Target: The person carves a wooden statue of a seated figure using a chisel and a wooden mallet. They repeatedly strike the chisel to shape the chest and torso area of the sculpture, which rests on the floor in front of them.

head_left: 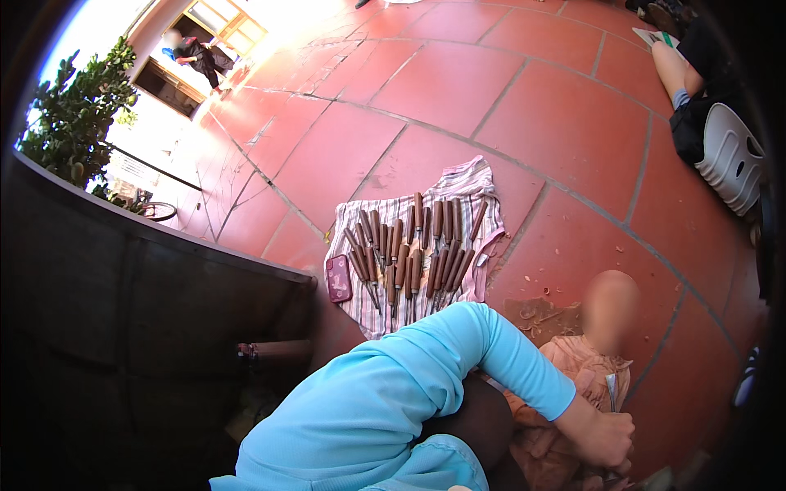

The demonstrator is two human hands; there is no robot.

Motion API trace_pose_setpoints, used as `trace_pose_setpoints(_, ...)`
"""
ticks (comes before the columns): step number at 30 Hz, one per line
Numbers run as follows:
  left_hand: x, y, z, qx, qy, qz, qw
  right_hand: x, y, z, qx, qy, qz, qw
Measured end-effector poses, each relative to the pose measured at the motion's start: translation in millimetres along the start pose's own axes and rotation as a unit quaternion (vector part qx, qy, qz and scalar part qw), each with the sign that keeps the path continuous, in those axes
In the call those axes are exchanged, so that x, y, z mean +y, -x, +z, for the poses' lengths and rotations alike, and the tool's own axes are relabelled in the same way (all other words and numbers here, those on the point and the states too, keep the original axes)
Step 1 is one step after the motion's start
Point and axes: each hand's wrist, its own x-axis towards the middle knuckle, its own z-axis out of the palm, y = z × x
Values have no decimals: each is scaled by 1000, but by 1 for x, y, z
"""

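My left hand point(604, 434), at the end of a light blue sleeve, is closed around a carving chisel. The chisel's bright metal blade point(612, 391) rises above the fist and lies against a carved wooden figure point(569, 360). This figure has a smooth rounded head and carved folds over its body, and it leans near my leg. Its lower part is hidden by my arm and the picture's edge. I cannot make out my right hand. Ahead, several wood-handled carving tools point(417, 245) lie in rows on a striped cloth point(352, 214).
A phone in a dark pink case point(338, 278) lies on the cloth's left edge. Wood shavings point(540, 315) litter the red tiles beside the figure. A dark panel point(147, 303) stands at left. Someone sits by a white plastic chair point(733, 159) at right; another person point(196, 57) is far left.
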Motion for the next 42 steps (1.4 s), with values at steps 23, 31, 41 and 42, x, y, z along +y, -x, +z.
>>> trace_pose_setpoints(23, 9, 5, -28, 40, 45, -114, 992, 19, 39, 0, -82, -161, 271, 946)
trace_pose_setpoints(31, 1, -3, -33, 59, 99, -177, 977, -16, -17, -5, -41, -106, 164, 980)
trace_pose_setpoints(41, -3, 0, -41, 29, 116, -202, 972, -21, -15, -9, -63, -104, 192, 974)
trace_pose_setpoints(42, -3, 0, -44, 32, 124, -201, 971, -19, -14, -10, -73, -98, 188, 975)
